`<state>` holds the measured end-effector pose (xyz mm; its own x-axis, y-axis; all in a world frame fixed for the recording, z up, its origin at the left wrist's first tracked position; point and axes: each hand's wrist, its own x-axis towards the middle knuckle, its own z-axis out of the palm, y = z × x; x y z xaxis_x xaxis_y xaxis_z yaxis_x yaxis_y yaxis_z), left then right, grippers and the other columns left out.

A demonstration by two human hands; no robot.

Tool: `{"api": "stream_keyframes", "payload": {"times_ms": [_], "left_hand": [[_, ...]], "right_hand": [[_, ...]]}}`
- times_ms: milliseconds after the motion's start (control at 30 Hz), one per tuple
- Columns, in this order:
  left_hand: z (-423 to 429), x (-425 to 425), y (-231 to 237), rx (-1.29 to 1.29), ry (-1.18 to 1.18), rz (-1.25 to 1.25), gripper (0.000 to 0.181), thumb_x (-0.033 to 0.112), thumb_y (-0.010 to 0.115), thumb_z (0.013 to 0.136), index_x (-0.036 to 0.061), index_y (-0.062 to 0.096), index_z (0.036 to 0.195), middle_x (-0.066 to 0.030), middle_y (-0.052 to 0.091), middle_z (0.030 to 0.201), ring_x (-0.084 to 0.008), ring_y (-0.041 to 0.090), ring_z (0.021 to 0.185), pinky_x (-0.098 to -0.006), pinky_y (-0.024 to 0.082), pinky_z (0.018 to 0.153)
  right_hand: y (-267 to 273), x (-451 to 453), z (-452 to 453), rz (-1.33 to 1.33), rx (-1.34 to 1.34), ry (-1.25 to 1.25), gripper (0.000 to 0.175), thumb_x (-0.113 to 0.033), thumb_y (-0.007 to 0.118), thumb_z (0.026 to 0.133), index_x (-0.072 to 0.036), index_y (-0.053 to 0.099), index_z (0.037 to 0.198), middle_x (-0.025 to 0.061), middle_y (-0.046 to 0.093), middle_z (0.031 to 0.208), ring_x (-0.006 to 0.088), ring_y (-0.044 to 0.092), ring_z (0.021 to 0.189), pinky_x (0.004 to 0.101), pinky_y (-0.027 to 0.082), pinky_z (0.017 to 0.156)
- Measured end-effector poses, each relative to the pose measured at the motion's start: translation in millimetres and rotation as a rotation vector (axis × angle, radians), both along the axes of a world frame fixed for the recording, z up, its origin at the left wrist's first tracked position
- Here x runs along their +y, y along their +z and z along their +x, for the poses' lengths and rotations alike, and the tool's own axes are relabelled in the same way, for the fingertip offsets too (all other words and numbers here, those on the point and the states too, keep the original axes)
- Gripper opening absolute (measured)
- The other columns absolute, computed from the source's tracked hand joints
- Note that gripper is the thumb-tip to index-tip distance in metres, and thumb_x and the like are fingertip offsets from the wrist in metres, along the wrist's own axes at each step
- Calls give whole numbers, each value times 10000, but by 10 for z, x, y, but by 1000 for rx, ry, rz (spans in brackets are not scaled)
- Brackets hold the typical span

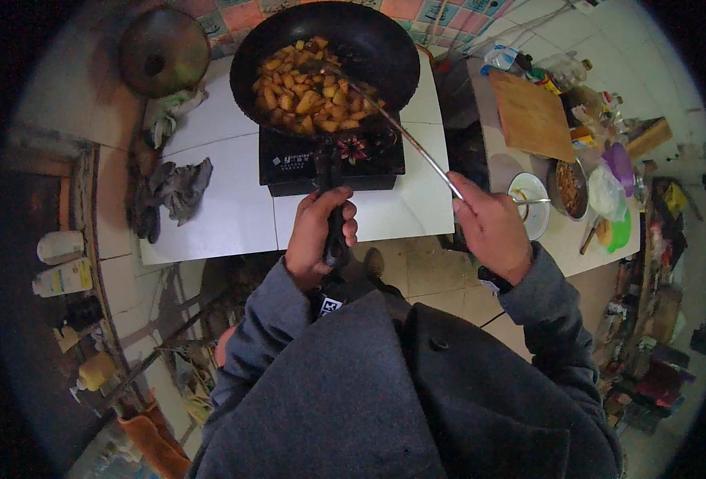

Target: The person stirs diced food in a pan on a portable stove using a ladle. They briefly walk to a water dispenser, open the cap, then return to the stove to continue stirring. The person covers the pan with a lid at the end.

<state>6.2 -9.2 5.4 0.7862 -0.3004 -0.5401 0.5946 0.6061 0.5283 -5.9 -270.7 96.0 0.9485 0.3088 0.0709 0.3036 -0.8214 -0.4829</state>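
My left hand (321,233) is wrapped around the black handle of a wok (383,48), which sits tilted over a black induction cooker (281,158) on a white tiled counter. Browned, diced potato-like chunks (308,102) lie in the wok's lower left part. My right hand (493,224) grips a long metal utensil (420,148); its far end rests among the chunks, where its shape is hard to make out. A white bowl (535,224) with brown residue and a metal utensil in it stands just beyond my right hand.
A crumpled grey cloth (180,188) lies on the counter at left, with a round metal lid or pan (164,54) behind it. On the right-hand table are a wooden cutting board (529,117), a metal bowl of brown food (568,188), plastic bags and a green item (619,230).
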Motion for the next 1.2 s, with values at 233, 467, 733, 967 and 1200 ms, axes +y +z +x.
{"api": "stream_keyframes", "payload": {"times_ms": [233, 467, 733, 967, 1200], "left_hand": [[-4, 0, 24, -5, -10, 36, 157, 198, 609, 958, 55, 550, 988, -16, 544, 729, -122, 541, 543, -278, 457, 463], [-12, -4, 45, 12, -12, 24, 169, 207, 608, 961, 53, 550, 1001, -20, 548, 739, -120, 539, 540, -280, 461, 460], [-4, 6, 60, 1, -22, 36, 179, 202, 620, 951, 49, 546, 1007, -25, 542, 733, -130, 540, 536, -284, 467, 470], [1, 0, 97, 3, -21, 47, 167, 194, 619, 946, 51, 542, 984, -27, 543, 746, -130, 544, 552, -291, 470, 479], [21, 12, 386, 48, 2, 61, 148, 185, 613, 948, 58, 541, 968, -29, 548, 763, -122, 547, 574, -289, 475, 486]], "right_hand": [[-13, -182, 55, 91, -62, -166, 344, -106, 582, 945, 2, 616, 1270, 276, 652, 779, 456, 650, 680, 487, 524, 611], [-80, -280, 98, 121, -20, -211, 330, -105, 581, 946, 5, 629, 1254, 266, 660, 781, 438, 668, 681, 474, 527, 610], [-254, -126, 305, 180, 0, -215, 328, -113, 591, 948, 10, 623, 1250, 271, 665, 828, 437, 673, 740, 475, 529, 655], [-257, -117, 377, 57, -31, -209, 321, -110, 600, 937, -17, 634, 1242, 266, 670, 848, 455, 666, 763, 494, 530, 663], [-331, -157, 390, 92, -78, -167, 335, -112, 589, 954, -7, 626, 1270, 264, 689, 922, 388, 707, 768, 407, 543, 685]]}}
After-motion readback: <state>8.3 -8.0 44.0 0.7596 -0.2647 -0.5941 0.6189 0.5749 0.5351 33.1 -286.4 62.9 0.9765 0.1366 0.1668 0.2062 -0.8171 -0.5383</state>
